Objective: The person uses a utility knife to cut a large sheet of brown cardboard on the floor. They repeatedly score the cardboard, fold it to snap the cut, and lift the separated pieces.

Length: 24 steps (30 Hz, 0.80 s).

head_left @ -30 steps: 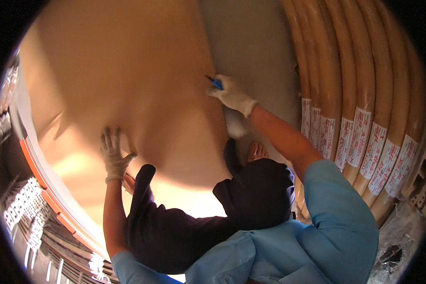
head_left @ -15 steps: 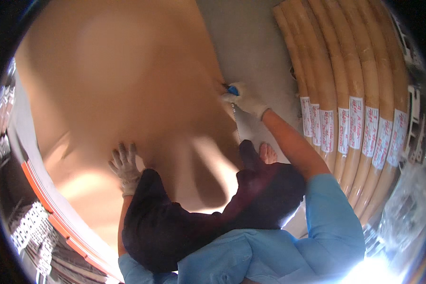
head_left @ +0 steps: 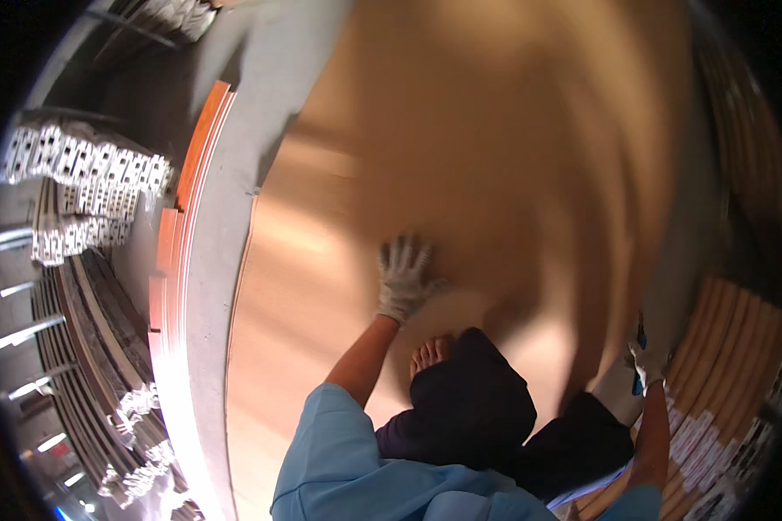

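Work on the brown sheet [head_left: 460,156] is judged part-way. It's laid out on the grey floor [head_left: 210,234], w/ the near L part pretty flat, so spreading is prob. mostly done. The R side isn't settled: ripples are seen there, & that edge is where attn. is prob. still needed. How much of the R edge is finished can't be told, b/c it's blurred & partly shadowed; no loose offcut is made out.

Sheet looks thin, matte & bendy, like heavy paper or card. Its L edge is clean & gently bowed (lens, prob.). Bright light patches fall on the near L part, dark shadow on the middle, & soft folds run lengthwise down the R side.

The gloved L hand [head_left: 403,278] is pressed flat on the middle of the sheet, fingers spread wide, nothing held. The gloved R hand [head_left: 649,360] is at the sheet's near R edge, fingers closed round a blue-handled tool [head_left: 640,382], dark tip pointed away from the body. Whether the sheet is touched by the tip can't be told.

A bare foot [head_left: 430,352] is set on the sheet, just nearer than the L hand. To the sheet's L, red-brown strips [head_left: 202,139] & stacked white profiles [head_left: 104,161] are seen; to its R, brown-wrapped lengths [head_left: 712,339] w/ white labels.
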Available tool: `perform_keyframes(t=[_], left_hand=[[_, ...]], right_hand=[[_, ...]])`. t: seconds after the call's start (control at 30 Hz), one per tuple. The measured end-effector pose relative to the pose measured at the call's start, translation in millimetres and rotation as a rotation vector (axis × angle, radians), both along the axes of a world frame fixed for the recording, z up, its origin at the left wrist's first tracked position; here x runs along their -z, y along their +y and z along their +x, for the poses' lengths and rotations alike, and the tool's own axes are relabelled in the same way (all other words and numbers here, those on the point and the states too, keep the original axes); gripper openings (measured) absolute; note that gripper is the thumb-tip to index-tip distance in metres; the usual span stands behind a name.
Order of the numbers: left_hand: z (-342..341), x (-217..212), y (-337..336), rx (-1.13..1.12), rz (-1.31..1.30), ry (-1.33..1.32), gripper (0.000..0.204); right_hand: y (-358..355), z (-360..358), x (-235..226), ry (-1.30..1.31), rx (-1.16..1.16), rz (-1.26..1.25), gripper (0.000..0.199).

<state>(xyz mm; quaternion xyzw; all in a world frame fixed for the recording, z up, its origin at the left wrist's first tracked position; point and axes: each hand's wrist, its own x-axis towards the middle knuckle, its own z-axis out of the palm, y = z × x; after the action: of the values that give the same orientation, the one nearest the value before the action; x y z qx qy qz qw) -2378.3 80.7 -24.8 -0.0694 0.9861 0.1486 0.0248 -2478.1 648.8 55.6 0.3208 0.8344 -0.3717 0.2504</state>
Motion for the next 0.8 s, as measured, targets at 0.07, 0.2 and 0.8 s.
perform_keyframes(t=[0.07, 0.2, 0.8], left_hand=[[-5, 9, -57, -0.143, -0.074, 0.047, 0.077], [-16, 26, -160, -0.365, -0.276, 0.069, 0.085], [-20, 10, -352, -0.772, 0.393, 0.065, 0.063]], right_hand=[[-5, -8, -2, -0.069, 0.005, 0.022, 0.029], [-58, -52, -17, -0.157, -0.091, 0.045, 0.014], [-401, -109, -17, -0.032, -0.617, -0.438, 0.052]])
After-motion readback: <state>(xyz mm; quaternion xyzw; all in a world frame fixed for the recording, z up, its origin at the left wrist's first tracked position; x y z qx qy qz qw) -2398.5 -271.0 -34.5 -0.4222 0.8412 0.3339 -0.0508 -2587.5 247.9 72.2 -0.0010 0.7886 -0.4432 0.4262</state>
